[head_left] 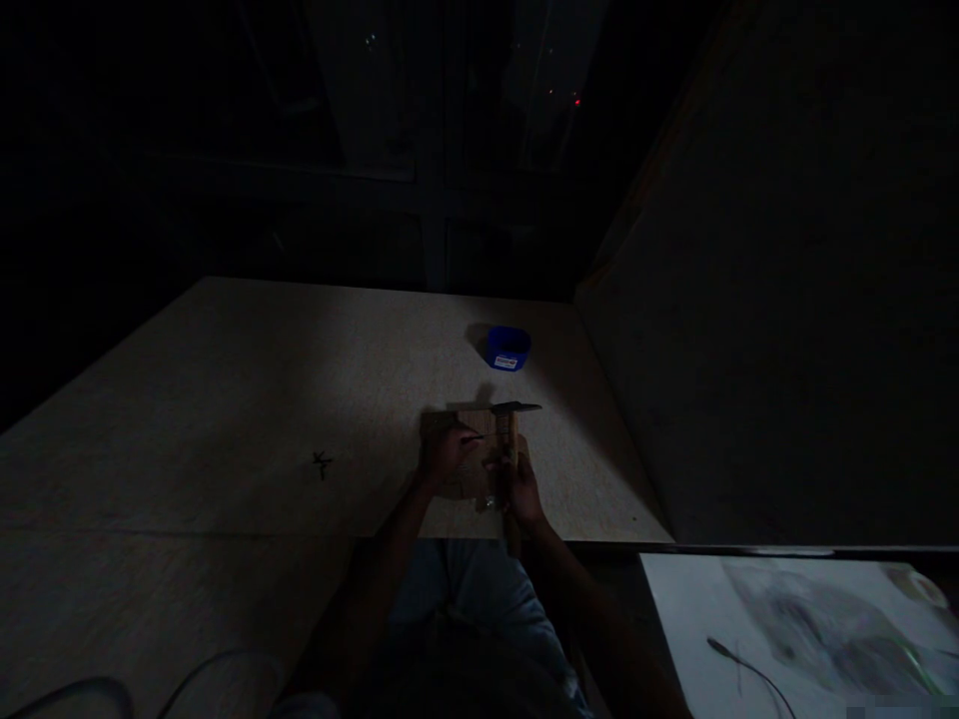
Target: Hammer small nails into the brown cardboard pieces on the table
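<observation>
The scene is very dark. A small wooden board lies on the pale table near its front edge. My left hand rests on the board with fingers pinched around a thin dark nail-like object. My right hand grips the wooden handle of a hammer, whose dark metal head points right above the board's far edge.
A blue round container stands on the table beyond the board. A small dark object lies to the left. A dark wall panel rises at right. A white sheet with a thin cable lies at lower right.
</observation>
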Demonstrator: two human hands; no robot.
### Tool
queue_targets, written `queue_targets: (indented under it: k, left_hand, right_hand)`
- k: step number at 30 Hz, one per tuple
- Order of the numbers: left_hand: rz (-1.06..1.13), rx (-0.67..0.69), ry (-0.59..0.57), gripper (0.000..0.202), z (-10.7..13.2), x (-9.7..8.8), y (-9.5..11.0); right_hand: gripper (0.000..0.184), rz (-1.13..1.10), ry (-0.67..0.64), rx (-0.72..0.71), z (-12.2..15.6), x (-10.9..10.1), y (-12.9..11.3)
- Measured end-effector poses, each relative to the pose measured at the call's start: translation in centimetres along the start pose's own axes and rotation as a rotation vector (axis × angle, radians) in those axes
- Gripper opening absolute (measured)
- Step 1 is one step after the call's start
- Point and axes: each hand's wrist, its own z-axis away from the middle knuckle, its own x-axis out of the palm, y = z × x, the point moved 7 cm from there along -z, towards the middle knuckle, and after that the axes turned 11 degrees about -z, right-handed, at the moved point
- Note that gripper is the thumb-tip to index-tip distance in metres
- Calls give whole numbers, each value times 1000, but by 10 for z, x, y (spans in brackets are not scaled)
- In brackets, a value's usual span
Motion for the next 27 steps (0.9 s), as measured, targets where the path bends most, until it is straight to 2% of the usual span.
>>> queue_targets:
  k: [4, 9, 21, 25, 27]
  left_hand:
    - [10, -28, 4, 18, -1, 2, -3]
    - [40, -48, 2, 21, -2, 4, -7]
    - [169, -21, 17, 18, 4, 0, -6]
    - [193, -25, 78, 22, 20, -18, -9]
    - [176, -47, 177, 23, 35, -37, -18]
  right_hand:
    - [46, -13, 16, -66, -1, 1, -3]
    - [46, -32, 19, 5, 0, 3, -2]
    - [54, -103, -9, -9, 1, 6, -6]
    - [54, -116, 1, -12, 2, 4, -8]
    - [51, -133, -15, -15, 3, 3, -9]
